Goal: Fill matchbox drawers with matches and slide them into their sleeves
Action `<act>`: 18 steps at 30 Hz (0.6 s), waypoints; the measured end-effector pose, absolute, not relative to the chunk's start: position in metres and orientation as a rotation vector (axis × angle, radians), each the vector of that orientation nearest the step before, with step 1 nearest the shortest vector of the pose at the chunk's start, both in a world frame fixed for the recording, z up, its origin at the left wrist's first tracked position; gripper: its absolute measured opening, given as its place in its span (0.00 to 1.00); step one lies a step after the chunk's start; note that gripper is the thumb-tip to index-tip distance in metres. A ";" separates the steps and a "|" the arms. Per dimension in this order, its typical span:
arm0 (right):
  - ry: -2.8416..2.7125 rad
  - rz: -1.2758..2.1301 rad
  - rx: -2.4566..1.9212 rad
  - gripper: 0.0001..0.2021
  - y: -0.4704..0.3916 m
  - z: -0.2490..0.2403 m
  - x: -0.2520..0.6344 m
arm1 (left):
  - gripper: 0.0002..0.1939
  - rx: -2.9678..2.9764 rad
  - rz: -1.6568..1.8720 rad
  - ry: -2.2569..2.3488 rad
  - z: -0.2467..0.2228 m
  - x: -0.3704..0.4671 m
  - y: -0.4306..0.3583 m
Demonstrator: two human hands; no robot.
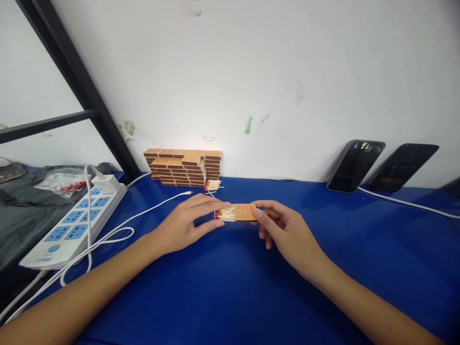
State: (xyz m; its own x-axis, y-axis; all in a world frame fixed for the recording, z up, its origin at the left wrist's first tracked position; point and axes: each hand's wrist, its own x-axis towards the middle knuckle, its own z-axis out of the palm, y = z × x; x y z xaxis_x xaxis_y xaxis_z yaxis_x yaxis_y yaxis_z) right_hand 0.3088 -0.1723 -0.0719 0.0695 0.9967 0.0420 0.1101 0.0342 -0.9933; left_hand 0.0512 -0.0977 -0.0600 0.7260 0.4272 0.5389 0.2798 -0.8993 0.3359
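Note:
A matchbox (245, 212) is held between my two hands just above or on the blue table, its tray slid partly out to the left. Red-tipped matches (225, 213) lie in the exposed tray. My left hand (192, 218) pinches the tray's left end, fingers on the far side and thumb on the near side. With thumb and fingers, my right hand (282, 227) grips the right end of the printed sleeve. Behind my left hand, a small pile of loose matches (214, 185) lies against the stacked matchboxes (179, 167).
A white power strip (77, 220) with white cables (118, 230) lies on the left, beside a dark plastic sheet (21, 211) and a clear bag (61, 182). At the back right, a phone (355, 165) and another dark slab (404, 167) lean against the white wall (273, 72).

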 end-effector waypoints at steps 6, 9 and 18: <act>-1.200 1.117 -1.297 0.29 -0.171 -0.073 0.310 | 0.19 2.762 1.080 0.491 -0.059 0.050 -0.098; -1.197 1.119 -1.297 0.29 -0.171 -0.074 0.310 | 0.17 2.792 1.106 0.466 -0.058 0.050 -0.098; -1.214 1.118 -1.309 0.29 -0.172 -0.071 0.309 | 0.21 2.802 1.113 0.561 -0.059 0.051 -0.099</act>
